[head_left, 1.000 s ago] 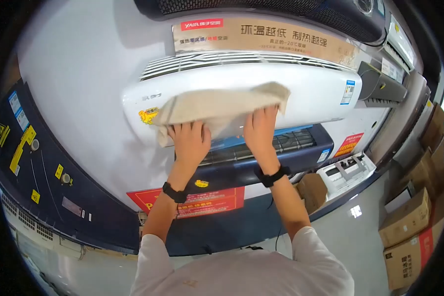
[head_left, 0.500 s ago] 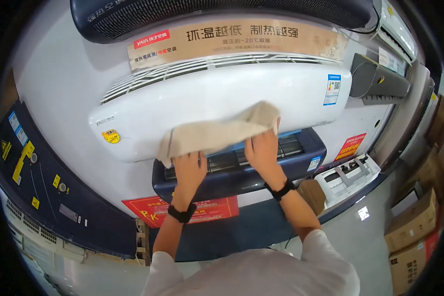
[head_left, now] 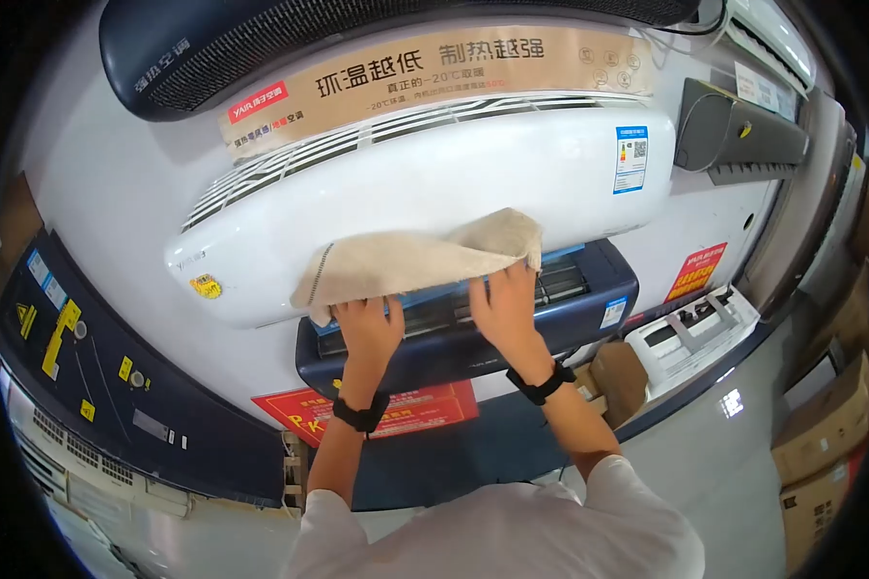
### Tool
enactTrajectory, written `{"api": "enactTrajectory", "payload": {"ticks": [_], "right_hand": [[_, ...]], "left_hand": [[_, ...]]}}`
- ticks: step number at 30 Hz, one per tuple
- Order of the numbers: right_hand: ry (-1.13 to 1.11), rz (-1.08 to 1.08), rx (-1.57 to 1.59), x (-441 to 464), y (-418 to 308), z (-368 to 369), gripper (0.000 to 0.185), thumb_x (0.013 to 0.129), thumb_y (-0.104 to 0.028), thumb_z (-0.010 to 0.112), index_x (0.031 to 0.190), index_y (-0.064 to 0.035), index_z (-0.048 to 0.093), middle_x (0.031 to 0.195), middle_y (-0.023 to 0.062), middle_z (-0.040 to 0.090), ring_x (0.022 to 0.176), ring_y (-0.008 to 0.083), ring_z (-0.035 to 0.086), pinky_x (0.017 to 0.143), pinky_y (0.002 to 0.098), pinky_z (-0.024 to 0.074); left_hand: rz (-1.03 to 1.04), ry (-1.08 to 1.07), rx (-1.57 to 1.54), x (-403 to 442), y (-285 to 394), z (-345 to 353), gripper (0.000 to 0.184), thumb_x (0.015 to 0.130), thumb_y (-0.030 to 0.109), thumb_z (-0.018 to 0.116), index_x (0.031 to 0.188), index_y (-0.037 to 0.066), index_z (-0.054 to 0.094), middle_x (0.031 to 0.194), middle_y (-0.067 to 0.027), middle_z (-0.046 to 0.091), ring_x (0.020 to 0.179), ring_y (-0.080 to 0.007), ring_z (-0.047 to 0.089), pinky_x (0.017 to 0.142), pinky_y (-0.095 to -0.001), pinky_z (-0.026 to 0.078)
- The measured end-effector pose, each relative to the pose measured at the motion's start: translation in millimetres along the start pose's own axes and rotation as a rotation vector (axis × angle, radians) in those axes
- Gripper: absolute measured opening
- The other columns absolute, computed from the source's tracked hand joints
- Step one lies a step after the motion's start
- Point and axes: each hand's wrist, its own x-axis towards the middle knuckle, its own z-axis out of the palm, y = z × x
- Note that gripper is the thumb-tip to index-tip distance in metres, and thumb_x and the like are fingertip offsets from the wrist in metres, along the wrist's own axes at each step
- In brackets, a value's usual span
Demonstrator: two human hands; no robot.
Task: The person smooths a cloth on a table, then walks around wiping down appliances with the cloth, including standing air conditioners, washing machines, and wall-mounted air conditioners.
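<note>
A beige cloth (head_left: pixel 406 265) is stretched between my two hands, in front of the lower edge of a white wall air conditioner (head_left: pixel 434 174). My left hand (head_left: pixel 369 333) grips the cloth's lower left part, fingertips tucked beneath it. At the cloth's right end, my right hand (head_left: pixel 505 304) is closed on the lower edge, its fingers partly covered. Directly below hangs a dark blue air conditioner (head_left: pixel 463 338), its top grille partly hidden by the cloth and my hands. Black bands circle both my wrists.
Above the white unit are a printed cardboard strip (head_left: pixel 434 82) and another dark air conditioner (head_left: pixel 357 43). A tall dark blue cabinet (head_left: pixel 116 376) stands at left. To the right are a grey unit (head_left: pixel 743 140), an opened white unit (head_left: pixel 695 343) and cardboard boxes (head_left: pixel 821 425).
The cloth's right end has dropped slightly with my right hand, and the cloth lies a little further left in view. The camera view has shifted a little. Both hands keep their hold.
</note>
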Motion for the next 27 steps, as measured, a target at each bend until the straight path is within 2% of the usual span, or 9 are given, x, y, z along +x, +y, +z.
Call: {"api": "enactTrajectory", "payload": {"ticks": [5, 10, 14, 18, 20, 22, 24, 25, 27], "right_hand": [[0.081, 0.182, 0.085, 21, -9, -27, 0.044, 0.098, -0.011, 0.061, 0.137, 0.0063, 0.055, 0.138, 0.0299, 0.059, 0.125, 0.0462, 0.058, 0.105, 0.0495, 0.0441], [0.102, 0.28, 0.266, 10, 0, -19, 0.042, 0.098, -0.015, 0.066, 0.133, 0.0062, 0.058, 0.141, 0.0292, 0.058, 0.131, 0.045, 0.055, 0.111, 0.0503, 0.041], [0.106, 0.358, 0.408, -4, -8, -3, 0.038, 0.098, -0.019, 0.069, 0.127, 0.0042, 0.061, 0.149, 0.0318, 0.049, 0.138, 0.0443, 0.05, 0.111, 0.0486, 0.0419], [0.07, 0.438, 0.424, -7, -20, 6, 0.035, 0.097, -0.021, 0.071, 0.123, 0.0022, 0.063, 0.157, 0.0331, 0.039, 0.142, 0.0444, 0.044, 0.113, 0.0456, 0.0412], [0.072, 0.571, 0.702, -3, -25, 0, 0.045, 0.095, -0.018, 0.074, 0.133, 0.0014, 0.06, 0.161, 0.0328, 0.032, 0.15, 0.0425, 0.035, 0.119, 0.0434, 0.0339], [0.082, 0.629, 0.958, 1, -32, -18, 0.053, 0.094, -0.016, 0.075, 0.141, 0.0011, 0.057, 0.163, 0.0332, 0.028, 0.154, 0.0414, 0.029, 0.122, 0.0431, 0.0299], [0.136, 0.416, 0.816, -2, -42, -34, 0.062, 0.093, -0.009, 0.072, 0.15, 0.0009, 0.049, 0.165, 0.0338, 0.023, 0.156, 0.0427, 0.022, 0.124, 0.0459, 0.0247], [0.176, 0.337, 0.713, -9, -46, -37, 0.062, 0.093, -0.007, 0.07, 0.151, 0.0012, 0.048, 0.165, 0.0339, 0.023, 0.156, 0.0435, 0.022, 0.124, 0.0471, 0.0243], [0.187, 0.133, 0.482, -21, -50, -35, 0.064, 0.093, -0.001, 0.063, 0.154, 0.002, 0.043, 0.165, 0.0333, 0.023, 0.155, 0.0468, 0.021, 0.123, 0.0509, 0.0229]], "left_hand": [[-0.128, 0.153, 0.014, 36, 9, -26, 0.037, 0.083, 0.012, 0.067, 0.119, 0.001, 0.067, 0.129, -0.0308, 0.052, 0.121, -0.0493, 0.045, 0.104, -0.0629, 0.034], [-0.354, 0.161, -0.267, 47, 9, -35, 0.033, 0.096, 0.021, 0.061, 0.118, -0.004, 0.065, 0.122, -0.0296, 0.052, 0.117, -0.0486, 0.045, 0.103, -0.056, 0.035], [-0.43, 0.142, -0.171, 51, 24, -32, 0.032, 0.098, 0.021, 0.063, 0.118, -0.004, 0.065, 0.12, -0.0246, 0.053, 0.114, -0.0436, 0.048, 0.104, -0.0513, 0.036], [-0.517, 0.14, -0.603, 44, 19, -46, 0.027, 0.1, 0.012, 0.065, 0.121, -0.005, 0.066, 0.122, -0.0174, 0.065, 0.109, -0.0273, 0.061, 0.098, -0.0374, 0.045], [-0.639, 0.117, -0.996, 44, 24, -64, 0.026, 0.099, 0.008, 0.065, 0.122, -0.005, 0.067, 0.123, -0.0135, 0.068, 0.107, -0.0198, 0.064, 0.096, -0.0335, 0.048], [-0.646, 0.191, -1.027, 36, 29, -79, 0.027, 0.097, 0.004, 0.067, 0.123, -0.005, 0.067, 0.122, -0.0091, 0.07, 0.105, -0.0138, 0.064, 0.094, -0.0289, 0.049], [-0.622, 0.314, -1.07, 26, 38, -92, 0.031, 0.094, 0.003, 0.069, 0.124, -0.007, 0.066, 0.116, -0.0083, 0.071, 0.105, -0.0138, 0.064, 0.094, -0.0277, 0.049], [-0.576, 0.332, -1.035, 21, 44, -99, 0.034, 0.094, 0.002, 0.07, 0.126, -0.006, 0.066, 0.124, -0.0109, 0.069, 0.112, -0.0142, 0.063, 0.097, -0.0288, 0.049], [-0.618, 0.318, -0.734, -4, 37, -71, 0.036, 0.093, 0.002, 0.071, 0.128, -0.007, 0.064, 0.131, -0.013, 0.066, 0.118, -0.0157, 0.061, 0.099, -0.0298, 0.048]]}}
